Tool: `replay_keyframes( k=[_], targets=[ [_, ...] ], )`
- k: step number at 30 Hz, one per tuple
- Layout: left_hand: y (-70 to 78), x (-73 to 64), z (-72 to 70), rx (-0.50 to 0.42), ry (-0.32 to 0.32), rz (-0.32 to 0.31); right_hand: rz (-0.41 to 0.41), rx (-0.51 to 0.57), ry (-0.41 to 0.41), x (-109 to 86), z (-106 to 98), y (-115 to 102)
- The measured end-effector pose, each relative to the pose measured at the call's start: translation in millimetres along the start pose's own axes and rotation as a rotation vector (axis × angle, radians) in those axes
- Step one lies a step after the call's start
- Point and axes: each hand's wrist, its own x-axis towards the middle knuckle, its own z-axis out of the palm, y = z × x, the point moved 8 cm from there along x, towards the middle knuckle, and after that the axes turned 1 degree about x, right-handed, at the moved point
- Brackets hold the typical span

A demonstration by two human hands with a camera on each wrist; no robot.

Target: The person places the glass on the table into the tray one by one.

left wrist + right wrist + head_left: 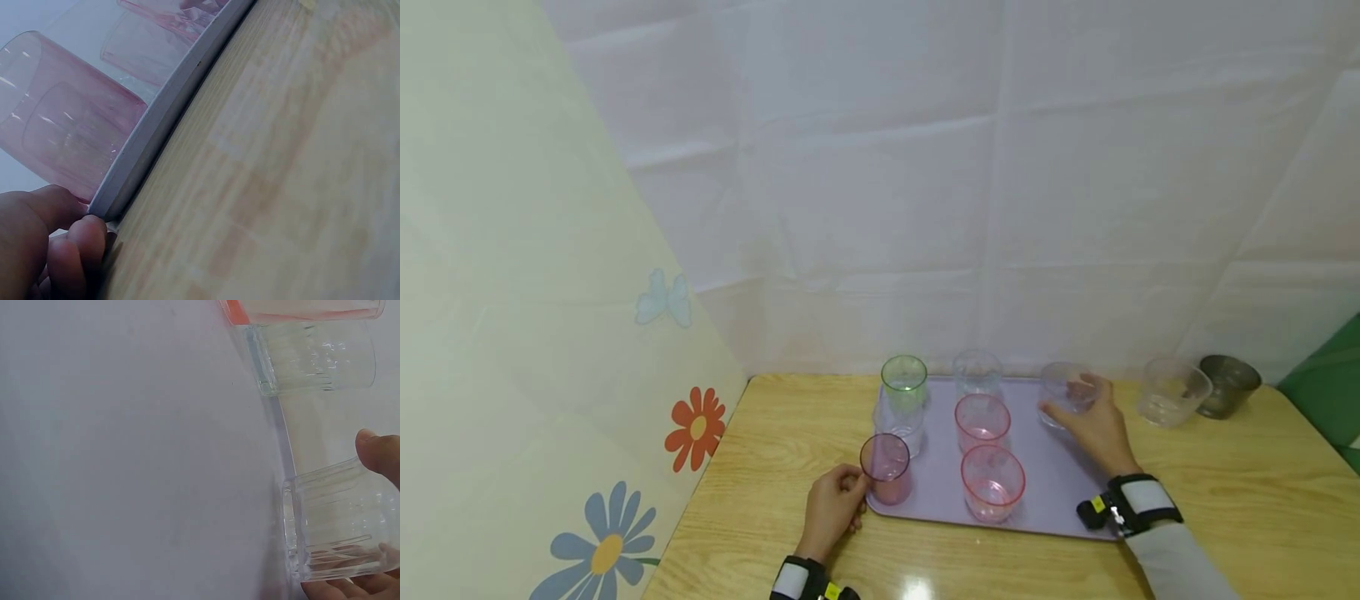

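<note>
My right hand [1102, 425] grips a clear cup [1064, 398] over the back right of the lilac tray [1060, 500]. In the right wrist view the thumb lies on one side of this cup [344, 519] and the fingers wrap the other, its base right at the tray surface. At the tray's front left corner, my left hand [835, 506] pinches the edge, thumb above and curled fingers below, as the left wrist view shows. Beside that thumb stands a purple cup [886, 471]. Behind it on the tray are a clear cup [898, 429] and a green cup [904, 382].
In the tray's middle column stand two pink cups, the front one [992, 487] and one behind [982, 423], with a clear cup [977, 375] at the back. Right of the tray, a clear cup [1171, 393] and a dark grey cup [1228, 387] sit on the wooden table [1225, 500].
</note>
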Motion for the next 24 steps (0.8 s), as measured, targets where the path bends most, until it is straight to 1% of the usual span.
replay_keyframes(
  k=[12,20,24],
  targets=[
    [-2.3,0.9,1.1,0.005,0.001,0.006,0.027,-0.016,-0.007,4.6,4.8,2.9],
    [-2.8,1.3,1.1,0.011,0.006,0.011,0.012,-0.009,-0.011,6.6,5.9,1.6],
    [-3.5,1.8,1.2,0.025,0.003,0.013,0.017,-0.007,-0.013,7.9,5.9,0.7]
  ],
)
